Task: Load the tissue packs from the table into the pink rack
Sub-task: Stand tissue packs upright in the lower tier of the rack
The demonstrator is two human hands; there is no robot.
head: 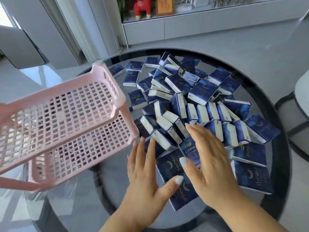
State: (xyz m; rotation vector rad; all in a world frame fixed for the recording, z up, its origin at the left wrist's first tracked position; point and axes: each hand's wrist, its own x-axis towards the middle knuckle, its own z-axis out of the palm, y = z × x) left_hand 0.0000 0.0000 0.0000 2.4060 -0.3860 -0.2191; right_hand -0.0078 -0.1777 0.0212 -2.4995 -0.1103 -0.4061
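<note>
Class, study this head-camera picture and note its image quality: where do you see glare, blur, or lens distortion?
Head view: daylight reflects off the glass table, with pale glare patches at lower left; the wide lens bows the table rim and the cabinet behind; the pink rack is soft at its near left edge; the tissue packs and both open hands, left hand and right hand, are fairly sharp.

Bare glass between rack and packs

A long pale grey cabinet along the far wall carries a red toy animal figure beside a gold-framed plaque, while a white upholstered seat stands near the round table.
</note>
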